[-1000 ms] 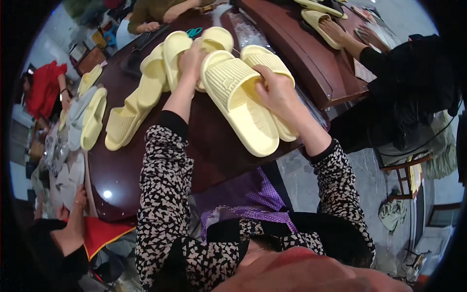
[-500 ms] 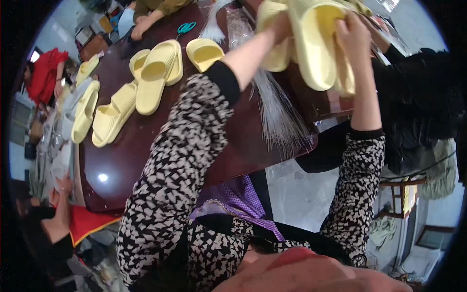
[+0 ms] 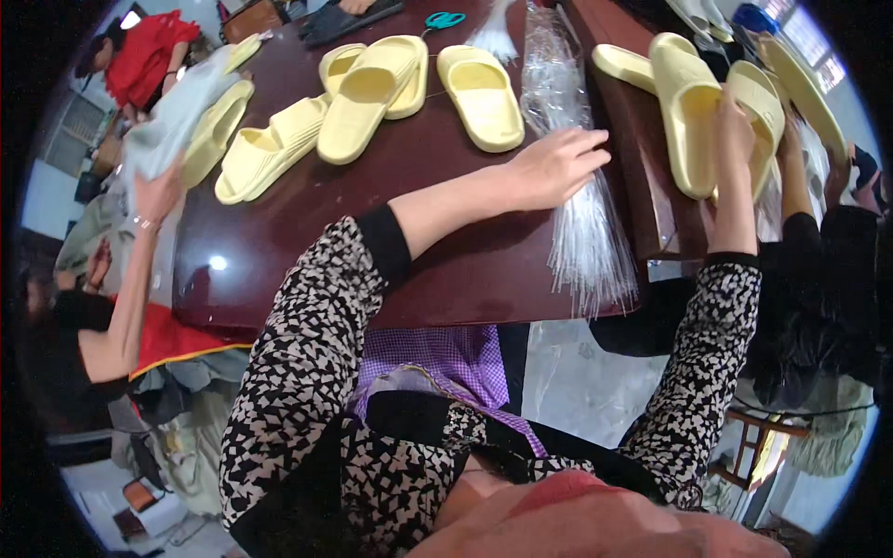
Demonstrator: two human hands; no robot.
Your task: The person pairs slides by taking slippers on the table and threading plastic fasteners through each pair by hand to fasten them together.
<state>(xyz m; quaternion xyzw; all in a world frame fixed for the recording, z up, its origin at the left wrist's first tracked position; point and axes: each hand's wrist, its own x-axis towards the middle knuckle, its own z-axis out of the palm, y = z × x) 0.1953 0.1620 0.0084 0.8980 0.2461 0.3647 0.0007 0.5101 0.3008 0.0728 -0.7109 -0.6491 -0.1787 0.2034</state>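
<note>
R hand is up at approx 2 o'clock in frame, fingers curled loosely over a pair of pale yellow slides lying on the second dark table to the right. Grip looks partial: fingers wrap the inner edge betw the two, thumb hidden, so can't tell how firm. Slides sit side by side, touching, soles/straps up, long axis approx 12–6 o'clock w/ a slight lean to 1; which end is the toe I can't tell.

L hand at approx 1 o'clock from frame centre, open and nearly flat, fingers spread a bit, pointing to 3 o'clock. Holds nothing; palm rests on a clear plastic bundle of thin strands/bags that runs 12–6 and fans out over the near edge of the main brown table.

Other stuff on main table:
- single yellow slide at 11 o'clock of L hand, long axis 11–5.
- stacked slide pair further left, axis approx 1–7.
- ribbed slides at 10 o'clock, axis 2–8.
- teal scissors at far edge, 12 o'clock.

More slides at 2 o'clock beyond R hand. Co-worker's hand at 9 o'clock, on grey cloth, apart from wearer's hands.
</note>
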